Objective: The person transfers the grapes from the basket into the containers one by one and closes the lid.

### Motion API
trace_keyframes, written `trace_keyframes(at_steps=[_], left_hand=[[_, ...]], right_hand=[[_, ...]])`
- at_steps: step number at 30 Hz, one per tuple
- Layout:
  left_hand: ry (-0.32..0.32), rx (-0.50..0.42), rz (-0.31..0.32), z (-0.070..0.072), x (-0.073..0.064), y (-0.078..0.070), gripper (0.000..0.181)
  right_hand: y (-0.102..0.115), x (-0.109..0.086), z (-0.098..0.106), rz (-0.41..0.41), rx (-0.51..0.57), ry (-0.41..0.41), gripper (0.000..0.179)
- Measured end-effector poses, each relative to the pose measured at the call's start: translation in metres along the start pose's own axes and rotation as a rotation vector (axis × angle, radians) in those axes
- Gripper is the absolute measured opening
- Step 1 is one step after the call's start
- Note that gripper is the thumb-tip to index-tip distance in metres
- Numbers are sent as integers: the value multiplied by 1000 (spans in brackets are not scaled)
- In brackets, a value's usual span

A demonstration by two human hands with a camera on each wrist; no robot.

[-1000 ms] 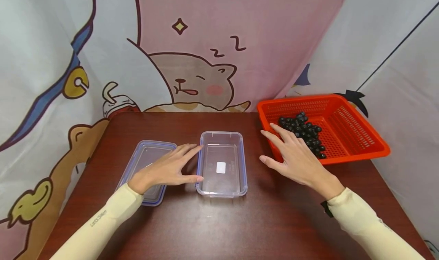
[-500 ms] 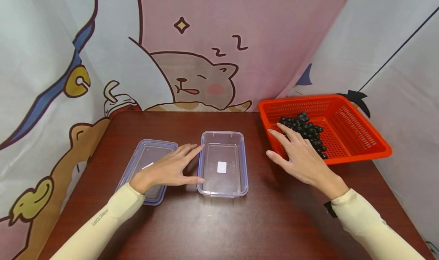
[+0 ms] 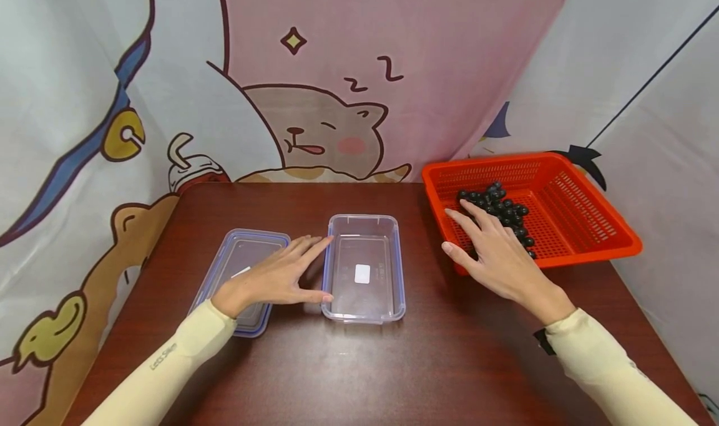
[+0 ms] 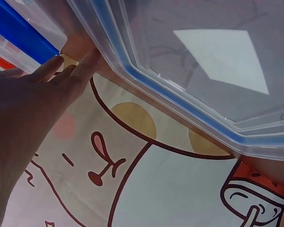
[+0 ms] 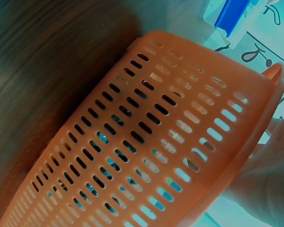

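Note:
My left hand (image 3: 275, 279) spreads its thumb and index finger at the left rim of a clear plastic food container (image 3: 364, 317) with blue edging. Under that hand's wrist lies a matching clear lid (image 3: 238, 251) with a blue seal. The lid (image 4: 180, 109) fills the upper right of the left wrist view. My right hand (image 3: 500, 264) reaches over the near left rim of a red perforated basket (image 3: 606, 248), fingers spread and holding nothing. Just beyond its fingertips, a bunch of black grapes (image 3: 494, 201) lies inside. The basket wall (image 5: 132, 123) hides most of this hand in the right wrist view.
Everything stands on a dark reddish-brown wooden table (image 3: 359, 376). A cloth backdrop (image 3: 449, 58) with cartoon animals rises behind it and along both sides. A small white label (image 3: 362, 274) shows on the container's floor.
My right hand has shifted a little to the right, farther over the basket's edge toward the grapes. The left hand, container and lid stay put.

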State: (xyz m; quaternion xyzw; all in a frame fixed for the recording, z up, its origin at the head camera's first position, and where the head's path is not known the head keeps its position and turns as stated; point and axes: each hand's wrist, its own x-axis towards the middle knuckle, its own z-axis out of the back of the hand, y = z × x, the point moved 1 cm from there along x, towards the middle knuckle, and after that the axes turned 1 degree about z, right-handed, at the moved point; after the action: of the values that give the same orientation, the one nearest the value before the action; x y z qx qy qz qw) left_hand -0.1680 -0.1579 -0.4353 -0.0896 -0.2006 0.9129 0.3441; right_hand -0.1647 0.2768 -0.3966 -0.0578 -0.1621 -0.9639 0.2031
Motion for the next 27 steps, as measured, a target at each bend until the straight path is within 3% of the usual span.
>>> trace_keyframes(at_steps=[14, 27], left_hand=[[10, -17, -5, 1, -1, 0, 116], [11, -9, -6, 0, 1, 1, 120]], right_hand=[[-9, -1, 0, -12, 13, -7, 67], [-19, -2, 1, -78, 29, 26, 68]])
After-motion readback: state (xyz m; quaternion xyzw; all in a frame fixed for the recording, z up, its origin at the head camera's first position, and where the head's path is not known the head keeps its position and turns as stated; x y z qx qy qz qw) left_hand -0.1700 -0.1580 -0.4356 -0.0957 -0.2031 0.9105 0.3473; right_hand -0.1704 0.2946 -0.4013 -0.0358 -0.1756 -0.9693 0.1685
